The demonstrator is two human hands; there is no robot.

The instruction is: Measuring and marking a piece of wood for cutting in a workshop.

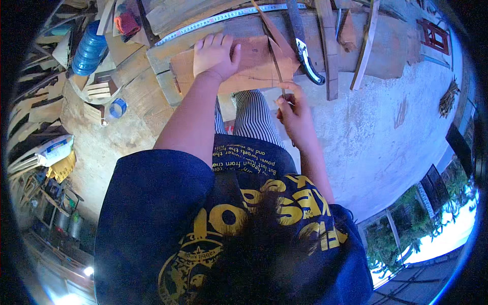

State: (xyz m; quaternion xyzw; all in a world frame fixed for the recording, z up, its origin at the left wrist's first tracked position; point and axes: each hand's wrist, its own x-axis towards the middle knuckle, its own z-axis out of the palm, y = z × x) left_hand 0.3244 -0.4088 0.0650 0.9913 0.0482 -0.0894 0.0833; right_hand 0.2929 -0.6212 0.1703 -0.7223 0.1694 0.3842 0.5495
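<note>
A reddish-brown wooden board lies on the worn plank bench in front of me. My left hand presses flat on its left part, fingers stretched out and thumb apart. At the board's right end, my right hand closes round a long, thin, dark tool. That tool shows nearly edge-on, crosses the right end of the board and runs back past the palm; its exact kind does not show. Right beside the board is a hand saw with a black and white handle. A pointed wood offcut touches the board's far right corner.
A measuring tape stretches along the far side of the bench. Wooden strips stick out over its near edge. To the left are a blue water jug, a blue tape roll and stacked scrap wood.
</note>
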